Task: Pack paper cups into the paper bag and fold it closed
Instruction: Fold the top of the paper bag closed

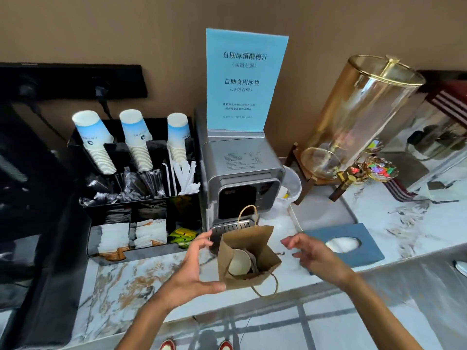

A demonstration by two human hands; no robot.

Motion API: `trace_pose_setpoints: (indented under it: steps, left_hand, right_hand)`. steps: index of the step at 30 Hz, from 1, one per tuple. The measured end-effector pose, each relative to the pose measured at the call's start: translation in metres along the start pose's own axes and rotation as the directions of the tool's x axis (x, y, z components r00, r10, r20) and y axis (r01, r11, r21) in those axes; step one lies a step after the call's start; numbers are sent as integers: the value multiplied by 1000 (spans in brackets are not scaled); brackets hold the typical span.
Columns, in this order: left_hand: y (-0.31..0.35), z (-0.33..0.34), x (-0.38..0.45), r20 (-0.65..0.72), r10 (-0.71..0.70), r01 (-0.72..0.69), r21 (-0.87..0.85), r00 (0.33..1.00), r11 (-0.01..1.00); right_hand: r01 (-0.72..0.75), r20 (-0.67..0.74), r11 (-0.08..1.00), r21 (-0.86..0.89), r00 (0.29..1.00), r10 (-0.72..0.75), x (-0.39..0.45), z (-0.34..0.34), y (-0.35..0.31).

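Observation:
A brown paper bag (262,245) with twine handles stands open on the marble counter (126,286), in front of the silver machine. Inside it lie paper cups (238,261), their pale rims facing up. My left hand (195,267) is spread beside the bag's left side, thumb at the lower left corner, fingers apart near the top edge. Right of the bag hovers my right hand (307,251), fingers apart and not touching the paper. Three stacks of blue-and-white paper cups (137,140) stand upside down in the black organiser at the back left.
The black organiser (141,223) holds straws, stirrers and sachets. A silver drink machine (242,178) with a blue sign stands behind the bag. A blue tissue box (364,238) lies right of my right hand. A glass dispenser (358,114) and candy dishes stand at the back right.

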State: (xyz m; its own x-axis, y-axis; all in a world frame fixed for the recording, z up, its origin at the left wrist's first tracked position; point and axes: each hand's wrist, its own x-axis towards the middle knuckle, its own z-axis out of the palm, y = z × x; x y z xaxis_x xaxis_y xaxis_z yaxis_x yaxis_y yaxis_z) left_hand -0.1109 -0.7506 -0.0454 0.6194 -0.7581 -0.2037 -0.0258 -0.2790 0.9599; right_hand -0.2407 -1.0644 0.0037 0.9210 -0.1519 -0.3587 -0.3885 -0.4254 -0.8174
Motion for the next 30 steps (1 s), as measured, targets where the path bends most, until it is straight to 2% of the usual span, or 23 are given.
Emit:
trace_pose_setpoints:
  steps: [2,4,7,11,18,22,28,30]
  left_hand:
    - [-13,4,-4,-20,-44,45,59,999,997]
    - [-28,13,-2,-45,-101,107,169,994,980]
    - [-45,30,8,-114,-196,221,275,974,936]
    - [-58,45,23,-129,-193,228,366,973,903]
    - [-48,57,33,-186,-105,158,302,977,940]
    - [-36,54,37,-183,-101,132,163,978,978]
    - [-38,54,40,-340,-99,153,137,935,979]
    - [-41,55,39,-381,-121,185,137,917,973]
  right_hand:
    - [-24,134,991,-132,990,42,8,11,23]
    - [-66,181,973,-222,978,108,20,23,40]
    - [-125,166,921,-368,966,197,37,39,57]
    - [-137,163,867,-478,957,240,51,53,62]
    - [15,159,901,-434,986,60,56,66,48]
    - [116,175,886,-449,984,-40,57,70,46]
    - [56,21,925,-376,998,-52,54,77,38]
    - [35,-45,953,-300,998,-51,54,80,38]
